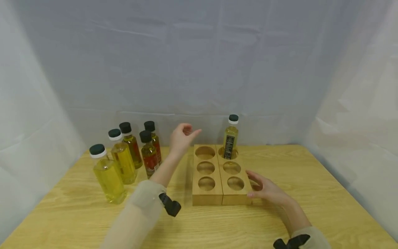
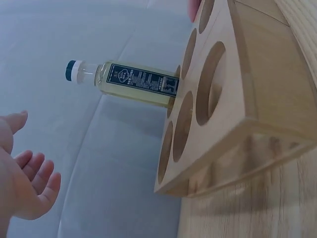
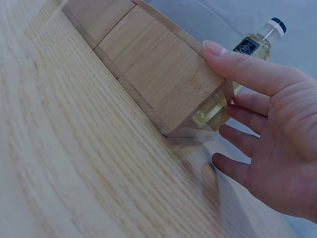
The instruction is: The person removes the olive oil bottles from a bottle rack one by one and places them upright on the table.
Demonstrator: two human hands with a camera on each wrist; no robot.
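Note:
A wooden rack (image 1: 221,197) (image 2: 262,94) (image 3: 153,74) with six round holes stands mid-table. One pale-yellow labelled bottle (image 1: 230,138) (image 2: 133,82) (image 3: 250,47) sits upright in its far right hole; the other holes are empty. My left hand (image 1: 182,137) (image 2: 22,188) hovers in the air behind the rack's left side, fingers relaxed, holding nothing. My right hand (image 1: 267,188) (image 3: 267,134) rests with straight fingers against the rack's right front corner, thumb on its top edge.
Several oil bottles with black caps stand at the left: two large yellow ones (image 1: 107,174) (image 1: 122,160) and smaller amber and reddish ones (image 1: 149,154). A grey cloth backdrop (image 1: 199,69) surrounds the wooden table (image 1: 311,193).

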